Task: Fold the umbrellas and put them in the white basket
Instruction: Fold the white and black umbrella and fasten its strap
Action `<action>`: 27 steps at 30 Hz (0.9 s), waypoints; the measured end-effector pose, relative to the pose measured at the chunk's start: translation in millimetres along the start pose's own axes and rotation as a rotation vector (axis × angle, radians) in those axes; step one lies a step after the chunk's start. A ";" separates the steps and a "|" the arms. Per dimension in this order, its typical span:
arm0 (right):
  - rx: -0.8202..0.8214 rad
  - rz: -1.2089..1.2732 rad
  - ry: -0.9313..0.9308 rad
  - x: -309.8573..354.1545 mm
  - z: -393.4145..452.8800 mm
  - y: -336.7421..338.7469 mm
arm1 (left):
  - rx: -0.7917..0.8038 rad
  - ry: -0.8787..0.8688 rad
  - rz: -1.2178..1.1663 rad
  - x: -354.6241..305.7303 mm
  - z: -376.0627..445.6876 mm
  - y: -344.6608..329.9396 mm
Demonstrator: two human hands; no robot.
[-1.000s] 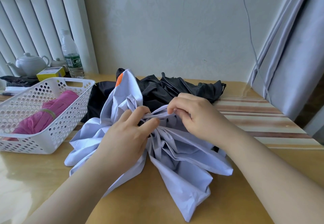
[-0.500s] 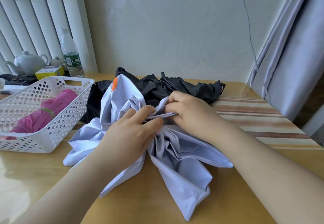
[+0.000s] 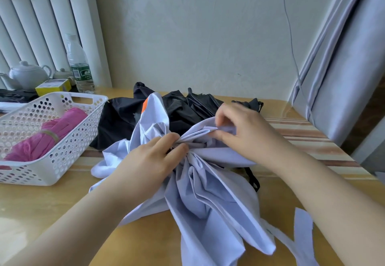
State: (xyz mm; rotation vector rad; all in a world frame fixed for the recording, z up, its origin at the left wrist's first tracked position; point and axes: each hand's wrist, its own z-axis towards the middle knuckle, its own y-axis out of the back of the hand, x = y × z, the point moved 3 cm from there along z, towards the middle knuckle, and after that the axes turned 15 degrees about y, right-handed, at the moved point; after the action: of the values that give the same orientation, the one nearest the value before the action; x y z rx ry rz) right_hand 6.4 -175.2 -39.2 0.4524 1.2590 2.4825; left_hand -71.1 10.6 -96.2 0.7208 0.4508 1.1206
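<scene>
Hands at work on a table (image 3: 62, 213): the left hand (image 3: 150, 161) clenches the lavender umbrella (image 3: 208, 199) at its gathered centre, the right hand (image 3: 241, 128) pinches a pleat (a pink umbrella (image 3: 48, 138) lies in the white basket (image 3: 68, 155) beside it).

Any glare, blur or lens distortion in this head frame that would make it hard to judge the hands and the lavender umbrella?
Head view: daylight is soft and even, with a pale sheen on the table near the white basket. The left hand and right hand, both pinching the lavender umbrella, look slightly soft. Wide-angle bending slants the blinds and curtain.
</scene>
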 end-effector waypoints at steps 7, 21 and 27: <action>0.155 -0.085 -0.260 -15.7 -14.4 9.5 | -0.120 -0.035 0.246 10.9 13.1 13.6; 0.183 0.392 -0.667 -47.4 -49.4 -52.0 | -0.033 0.003 0.152 6.7 -54.3 -24.0; -0.134 1.137 -0.768 -41.4 -44.0 -48.9 | -0.034 0.102 0.044 12.4 -59.2 -21.3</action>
State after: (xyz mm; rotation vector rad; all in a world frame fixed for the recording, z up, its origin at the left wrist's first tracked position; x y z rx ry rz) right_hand 32.0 -196.6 -109.3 2.2954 0.5165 2.5578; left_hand -91.4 34.0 -152.3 0.6481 0.5026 1.2075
